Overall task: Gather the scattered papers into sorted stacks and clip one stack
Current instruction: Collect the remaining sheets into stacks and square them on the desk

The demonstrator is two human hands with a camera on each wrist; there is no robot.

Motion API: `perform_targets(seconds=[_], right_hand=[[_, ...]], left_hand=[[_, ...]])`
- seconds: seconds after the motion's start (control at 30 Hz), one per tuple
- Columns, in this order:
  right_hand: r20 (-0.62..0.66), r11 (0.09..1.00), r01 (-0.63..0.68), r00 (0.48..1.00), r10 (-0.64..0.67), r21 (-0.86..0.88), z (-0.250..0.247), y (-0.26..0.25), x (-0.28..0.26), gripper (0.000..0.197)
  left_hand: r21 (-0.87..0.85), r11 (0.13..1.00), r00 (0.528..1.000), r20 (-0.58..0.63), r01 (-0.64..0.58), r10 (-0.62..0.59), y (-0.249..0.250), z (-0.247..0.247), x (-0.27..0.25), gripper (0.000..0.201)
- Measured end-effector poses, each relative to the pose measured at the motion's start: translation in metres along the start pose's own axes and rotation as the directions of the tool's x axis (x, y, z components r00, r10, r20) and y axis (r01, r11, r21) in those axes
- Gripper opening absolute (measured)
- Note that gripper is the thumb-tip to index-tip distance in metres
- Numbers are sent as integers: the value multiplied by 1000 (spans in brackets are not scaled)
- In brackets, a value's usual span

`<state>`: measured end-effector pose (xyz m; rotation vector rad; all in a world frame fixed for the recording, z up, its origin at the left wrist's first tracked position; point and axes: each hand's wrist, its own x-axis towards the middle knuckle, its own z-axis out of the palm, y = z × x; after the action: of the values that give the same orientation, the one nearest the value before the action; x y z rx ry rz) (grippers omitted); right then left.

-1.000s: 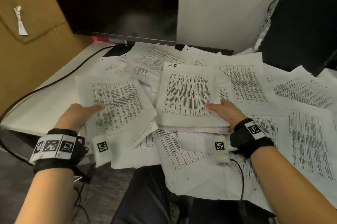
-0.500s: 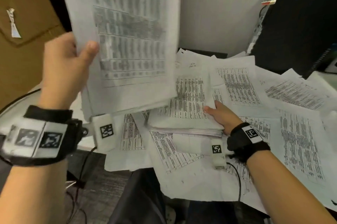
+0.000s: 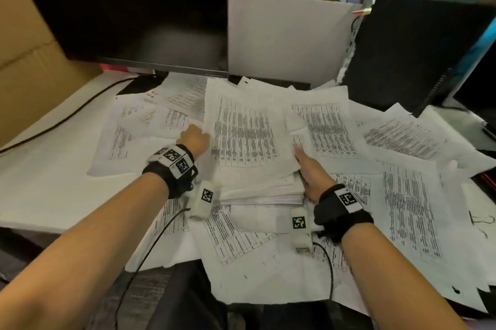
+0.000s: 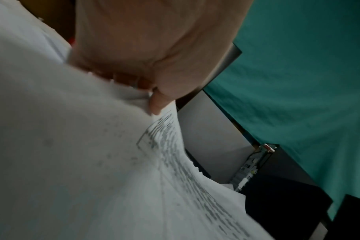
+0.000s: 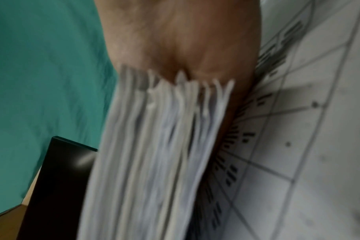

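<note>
A thick stack of printed papers (image 3: 249, 147) lies in the middle of the desk on top of loose sheets. My left hand (image 3: 194, 136) grips the left edge of the top sheets; in the left wrist view its thumb pinches the paper (image 4: 93, 162) at the edge. My right hand (image 3: 308, 171) holds the stack's right edge with the thumb on top. The right wrist view shows the stack's layered edge (image 5: 154, 146) pressed into my palm, with the fingers hidden beneath. No clip is in view.
Scattered printed sheets (image 3: 408, 209) cover the desk to the right, front and back left. A dark monitor (image 3: 134, 7) stands behind, a cardboard box (image 3: 26, 61) at the left, a black computer tower (image 3: 416, 48) at the back right. A black cable (image 3: 67, 115) crosses the bare desk on the left.
My left hand picked up a bundle of sheets from the left, raised it high, then brought it down onto the stack. My right hand stayed on the stack's right edge.
</note>
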<state>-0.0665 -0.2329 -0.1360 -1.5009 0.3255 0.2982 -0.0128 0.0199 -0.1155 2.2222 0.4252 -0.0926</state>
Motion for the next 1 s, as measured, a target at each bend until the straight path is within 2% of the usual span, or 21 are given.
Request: perform_targets(seconds=[0.07, 0.13, 0.23, 0.33, 0.4, 0.47, 0.53, 0.6, 0.7, 0.73, 0.77, 0.8, 0.87, 0.9, 0.93, 0.97, 1.0], right_hand=[[20, 999, -45, 999, 44, 23, 0, -3, 1, 65], [52, 994, -38, 998, 43, -101, 5, -9, -1, 66], [61, 976, 7, 998, 6, -216, 13, -10, 1, 43], [104, 982, 85, 992, -68, -167, 7, -7, 2, 35], [149, 984, 146, 980, -130, -100, 0, -16, -11, 32], [215, 984, 180, 961, -177, 7, -7, -24, -20, 40], [214, 966, 260, 943, -254, 0, -7, -40, -31, 58], [190, 911, 401, 906, -378, -98, 0, -61, -42, 58], [144, 775, 603, 797, -586, -190, 7, -87, -59, 48], [130, 735, 643, 765, -631, -217, 7, -91, -62, 48], [126, 709, 660, 748, -652, -248, 5, -93, -63, 50], [129, 703, 660, 747, -653, -265, 3, -93, -64, 53], [138, 717, 645, 761, -634, -263, -2, -91, -65, 62], [140, 723, 644, 763, -631, -252, -5, -89, -67, 66], [136, 726, 648, 760, -635, -232, -8, -88, -69, 68], [129, 728, 654, 755, -643, -203, -8, -88, -72, 66], [113, 735, 655, 755, -646, -175, -6, -88, -76, 61]], left_hand=[[-33, 995, 994, 66, 91, -89, -1, 7, -2, 61], [-84, 992, 988, 127, 96, -85, -1, 16, -4, 73], [-143, 987, 992, 112, 71, -55, -4, 23, -5, 57], [-239, 967, 992, 110, 82, -57, -10, 13, -11, 54], [-310, 951, 997, 69, -4, 26, -10, 3, -19, 61], [-475, 865, 981, 14, -162, 191, 1, -10, -36, 59], [-611, 713, 925, -88, -343, 370, 21, -21, -58, 37], [-581, 610, 828, -235, -539, 508, 41, -29, -76, 21], [-448, 463, 639, -434, -764, 635, 64, -38, -97, 23], [-416, 421, 587, -470, -806, 660, 67, -39, -100, 24], [-397, 403, 561, -484, -825, 671, 70, -41, -103, 25], [-397, 403, 562, -486, -824, 670, 72, -43, -105, 26], [-494, 416, 630, -427, -763, 648, 66, -47, -101, 27], [-590, 415, 683, -350, -693, 641, 62, -51, -99, 36], [-673, 408, 719, -269, -616, 641, 57, -54, -95, 54], [-713, 422, 735, -191, -559, 651, 53, -57, -94, 69], [-722, 450, 734, -117, -526, 669, 51, -57, -93, 73]])
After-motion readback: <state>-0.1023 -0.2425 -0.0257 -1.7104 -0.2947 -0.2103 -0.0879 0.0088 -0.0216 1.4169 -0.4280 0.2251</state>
